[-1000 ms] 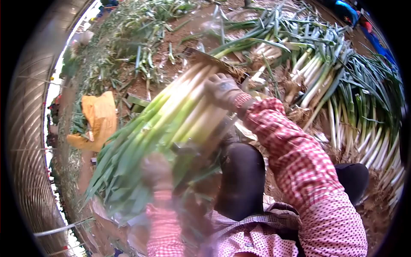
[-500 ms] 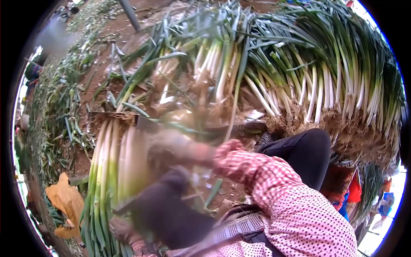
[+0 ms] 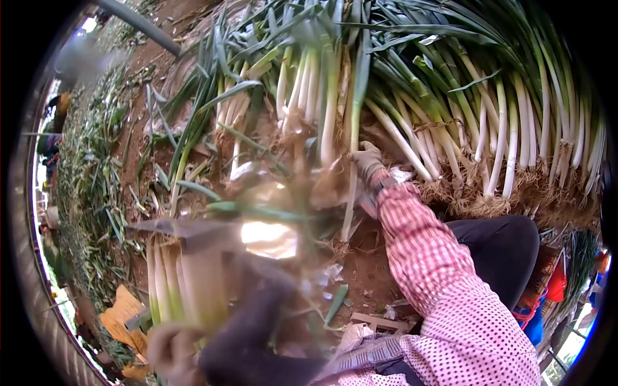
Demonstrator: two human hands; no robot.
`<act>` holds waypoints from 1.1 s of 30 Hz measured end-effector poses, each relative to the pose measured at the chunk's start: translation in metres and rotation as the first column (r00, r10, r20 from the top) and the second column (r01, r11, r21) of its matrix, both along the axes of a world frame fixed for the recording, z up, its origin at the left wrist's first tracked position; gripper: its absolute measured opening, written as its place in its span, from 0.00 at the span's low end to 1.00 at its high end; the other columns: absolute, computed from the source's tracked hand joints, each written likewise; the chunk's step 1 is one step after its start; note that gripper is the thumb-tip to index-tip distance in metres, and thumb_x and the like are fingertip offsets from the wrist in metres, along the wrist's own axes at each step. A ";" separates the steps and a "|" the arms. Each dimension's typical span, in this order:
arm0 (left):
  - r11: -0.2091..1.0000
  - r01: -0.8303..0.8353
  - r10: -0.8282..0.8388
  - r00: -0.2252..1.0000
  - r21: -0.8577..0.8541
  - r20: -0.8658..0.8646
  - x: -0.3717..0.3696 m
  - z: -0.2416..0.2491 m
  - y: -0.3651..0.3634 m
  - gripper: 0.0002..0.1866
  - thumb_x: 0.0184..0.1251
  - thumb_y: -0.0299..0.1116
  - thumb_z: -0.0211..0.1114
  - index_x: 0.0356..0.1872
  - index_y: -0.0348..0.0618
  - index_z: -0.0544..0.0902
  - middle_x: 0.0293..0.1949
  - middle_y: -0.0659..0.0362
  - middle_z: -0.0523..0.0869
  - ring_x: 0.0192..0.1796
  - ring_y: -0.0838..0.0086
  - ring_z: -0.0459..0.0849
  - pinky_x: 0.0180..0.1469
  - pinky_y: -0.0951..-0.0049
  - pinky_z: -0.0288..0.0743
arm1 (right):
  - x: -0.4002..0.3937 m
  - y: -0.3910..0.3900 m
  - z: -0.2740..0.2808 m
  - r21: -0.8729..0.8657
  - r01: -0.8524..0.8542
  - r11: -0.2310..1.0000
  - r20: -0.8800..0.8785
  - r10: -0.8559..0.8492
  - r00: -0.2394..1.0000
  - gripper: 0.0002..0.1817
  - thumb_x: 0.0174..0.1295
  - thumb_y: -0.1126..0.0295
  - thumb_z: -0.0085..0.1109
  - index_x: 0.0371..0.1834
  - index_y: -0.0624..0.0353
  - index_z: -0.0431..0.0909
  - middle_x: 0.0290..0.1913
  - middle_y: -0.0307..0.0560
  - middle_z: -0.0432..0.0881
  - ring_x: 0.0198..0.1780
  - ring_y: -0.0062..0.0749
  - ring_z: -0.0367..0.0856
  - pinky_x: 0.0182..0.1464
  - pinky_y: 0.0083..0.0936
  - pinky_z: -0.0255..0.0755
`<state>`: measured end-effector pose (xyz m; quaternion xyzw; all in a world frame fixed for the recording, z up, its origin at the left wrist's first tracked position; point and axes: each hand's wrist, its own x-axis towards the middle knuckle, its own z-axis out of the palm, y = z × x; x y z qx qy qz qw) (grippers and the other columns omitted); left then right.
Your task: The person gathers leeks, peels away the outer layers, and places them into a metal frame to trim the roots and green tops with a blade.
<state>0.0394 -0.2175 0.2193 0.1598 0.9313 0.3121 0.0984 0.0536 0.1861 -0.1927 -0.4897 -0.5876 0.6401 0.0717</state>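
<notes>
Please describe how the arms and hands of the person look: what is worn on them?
The right arm wears a long sleeve in red-and-white check, changing to pink with dark dots near the shoulder. The right hand wears a dirty greyish work glove. The left hand is too blurred to describe.

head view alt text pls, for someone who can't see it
A person's gloved right hand reaches into a big pile of green onions lying on bare soil, touching one stalk. The blurred left hand is at a bundle of trimmed onions by the knee. Red checked sleeves, leaf scraps around.
</notes>
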 end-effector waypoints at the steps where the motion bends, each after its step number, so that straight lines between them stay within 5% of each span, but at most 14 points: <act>1: 0.995 0.104 -0.099 0.935 0.004 0.340 -0.018 -0.012 0.050 0.09 0.67 0.25 0.60 0.45 0.36 0.80 0.34 0.56 0.85 0.38 0.74 0.84 0.44 0.76 0.78 | -0.001 -0.008 0.042 -0.195 0.066 0.979 -0.191 -0.104 0.976 0.21 0.52 0.77 0.67 0.51 0.65 0.78 0.40 0.51 0.86 0.36 0.36 0.85 0.38 0.31 0.83; 3: 0.946 0.269 -0.156 0.869 -0.183 0.470 -0.028 -0.064 0.137 0.37 0.55 0.35 0.74 0.67 0.35 0.70 0.57 0.44 0.81 0.58 0.62 0.81 0.59 0.65 0.77 | -0.001 -0.025 0.110 0.093 -0.117 0.989 -0.346 0.142 0.928 0.20 0.56 0.72 0.68 0.51 0.63 0.78 0.45 0.50 0.84 0.44 0.35 0.84 0.45 0.33 0.83; 5: 0.940 0.330 -0.243 0.825 -0.086 0.510 -0.031 -0.170 0.164 0.52 0.50 0.44 0.79 0.74 0.38 0.59 0.60 0.41 0.77 0.67 0.59 0.73 0.69 0.61 0.66 | -0.010 -0.036 0.156 0.262 -0.356 0.897 -0.249 0.420 0.873 0.15 0.63 0.69 0.64 0.51 0.62 0.79 0.45 0.48 0.86 0.43 0.34 0.84 0.49 0.28 0.79; 6: 0.924 0.383 -0.335 0.833 -0.021 0.441 -0.029 -0.216 0.174 0.48 0.55 0.42 0.78 0.74 0.40 0.60 0.52 0.45 0.82 0.58 0.62 0.80 0.60 0.64 0.74 | -0.013 -0.030 0.150 0.144 -0.372 0.917 -0.315 0.399 0.861 0.15 0.63 0.66 0.63 0.50 0.61 0.79 0.45 0.49 0.85 0.43 0.34 0.83 0.46 0.30 0.80; 7: 0.993 0.115 -0.110 0.793 0.029 0.599 -0.023 -0.261 0.175 0.31 0.63 0.37 0.73 0.64 0.38 0.71 0.36 0.56 0.84 0.37 0.71 0.84 0.39 0.71 0.79 | -0.019 -0.022 0.139 0.029 -0.394 0.919 -0.379 0.375 0.846 0.15 0.64 0.64 0.63 0.50 0.60 0.78 0.45 0.49 0.84 0.43 0.33 0.83 0.42 0.32 0.81; 8: 0.990 0.005 -0.091 0.792 0.142 0.603 -0.025 -0.336 0.152 0.13 0.68 0.33 0.69 0.48 0.40 0.79 0.23 0.67 0.78 0.21 0.82 0.73 0.22 0.79 0.69 | -0.033 -0.010 0.092 0.086 -0.147 0.985 -0.356 0.168 0.919 0.15 0.65 0.63 0.61 0.51 0.60 0.78 0.46 0.50 0.84 0.44 0.34 0.83 0.43 0.32 0.81; 9: 0.952 -0.161 -0.053 0.754 0.261 0.655 -0.016 -0.337 0.158 0.08 0.70 0.35 0.67 0.36 0.44 0.80 0.20 0.69 0.74 0.17 0.85 0.68 0.18 0.81 0.63 | -0.046 0.006 0.047 0.147 0.100 0.984 -0.340 -0.045 0.939 0.15 0.67 0.63 0.59 0.52 0.60 0.78 0.47 0.52 0.84 0.45 0.35 0.84 0.44 0.32 0.81; 11: 0.941 -0.272 0.029 0.659 0.202 0.752 -0.011 -0.323 0.167 0.08 0.71 0.37 0.65 0.37 0.45 0.79 0.19 0.69 0.73 0.15 0.84 0.67 0.16 0.80 0.63 | -0.057 0.040 0.028 0.084 0.034 0.996 0.081 -0.041 0.996 0.21 0.63 0.63 0.62 0.56 0.62 0.76 0.52 0.57 0.83 0.49 0.40 0.84 0.47 0.32 0.80; 14: 0.900 -0.403 0.078 0.529 0.169 0.845 -0.016 -0.299 0.173 0.10 0.71 0.40 0.64 0.35 0.45 0.78 0.17 0.67 0.73 0.13 0.82 0.67 0.13 0.77 0.65 | -0.079 0.064 -0.028 0.095 -0.390 0.916 0.401 0.324 0.857 0.35 0.56 0.57 0.69 0.63 0.67 0.72 0.56 0.64 0.81 0.57 0.48 0.81 0.58 0.37 0.75; 17: 0.857 -0.461 0.032 0.493 0.230 0.869 -0.038 -0.264 0.176 0.10 0.71 0.39 0.65 0.36 0.44 0.79 0.15 0.69 0.72 0.11 0.84 0.67 0.10 0.80 0.60 | -0.070 0.066 0.019 -0.206 -0.229 0.951 -0.025 0.229 0.973 0.30 0.55 0.56 0.71 0.56 0.66 0.78 0.53 0.56 0.82 0.54 0.41 0.81 0.56 0.34 0.75; 19: 0.858 -0.427 0.007 0.564 0.285 0.826 -0.047 -0.233 0.180 0.11 0.73 0.40 0.64 0.35 0.44 0.79 0.14 0.70 0.72 0.10 0.85 0.67 0.09 0.81 0.60 | -0.031 0.033 0.077 -0.335 -0.120 0.935 -0.617 -0.122 0.777 0.25 0.56 0.56 0.70 0.50 0.65 0.81 0.48 0.50 0.84 0.48 0.36 0.82 0.53 0.33 0.77; 25: 0.871 -0.473 0.182 0.562 0.133 0.807 -0.028 -0.248 0.153 0.09 0.74 0.39 0.62 0.38 0.45 0.79 0.18 0.65 0.77 0.11 0.83 0.67 0.11 0.79 0.61 | 0.083 -0.141 0.055 -0.230 -0.303 0.925 -0.422 0.186 0.887 0.19 0.57 0.62 0.72 0.43 0.62 0.78 0.32 0.40 0.80 0.34 0.28 0.79 0.39 0.25 0.78; 30: 0.826 -0.520 0.180 0.609 0.217 0.773 0.003 -0.248 0.138 0.09 0.72 0.37 0.65 0.36 0.43 0.77 0.22 0.62 0.80 0.16 0.80 0.71 0.15 0.77 0.64 | 0.042 -0.079 0.121 -0.495 0.327 0.805 0.002 -0.375 0.927 0.18 0.68 0.57 0.63 0.38 0.61 0.73 0.21 0.40 0.75 0.15 0.28 0.72 0.16 0.27 0.70; 33: 0.719 -0.586 0.225 0.705 0.374 0.673 0.022 -0.250 0.133 0.07 0.74 0.35 0.62 0.39 0.45 0.75 0.20 0.63 0.80 0.10 0.83 0.66 0.08 0.79 0.58 | 0.044 -0.112 0.113 0.012 0.141 0.990 -0.287 -0.132 0.949 0.20 0.68 0.58 0.62 0.41 0.63 0.68 0.22 0.42 0.75 0.14 0.26 0.71 0.15 0.24 0.68</act>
